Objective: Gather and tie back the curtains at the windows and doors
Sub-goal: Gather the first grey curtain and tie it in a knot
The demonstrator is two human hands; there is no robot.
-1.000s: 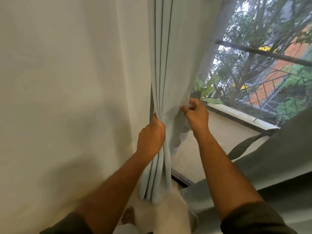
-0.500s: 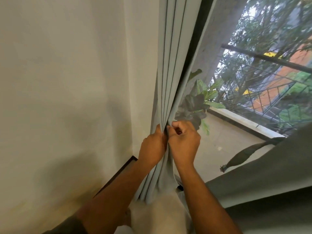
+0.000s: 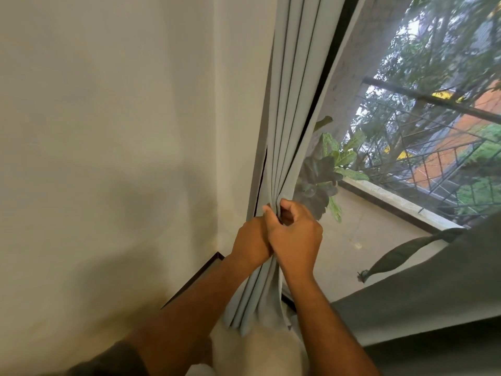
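Note:
A pale grey-blue curtain [image 3: 295, 104] hangs in tight vertical folds at the left side of the glass door. My left hand [image 3: 250, 242] grips the gathered folds from the left, partly hidden behind the right hand. My right hand [image 3: 294, 237] is closed on the same bundle from the right, thumb and fingers pinching the outer fold near its edge. The two hands touch each other. Below them the curtain's lower end [image 3: 252, 308] hangs bunched above the floor.
A cream wall [image 3: 108, 158] fills the left. The dark door frame [image 3: 329, 63] runs up beside the curtain. Outside are a balcony ledge [image 3: 393, 202], a leafy plant [image 3: 328, 169] and a metal railing [image 3: 439, 147]. A second grey curtain [image 3: 433, 302] crosses the lower right.
My right hand has drawn the loose curtain edge leftward and joined my left hand on the bundle. The glass and plant behind are now uncovered.

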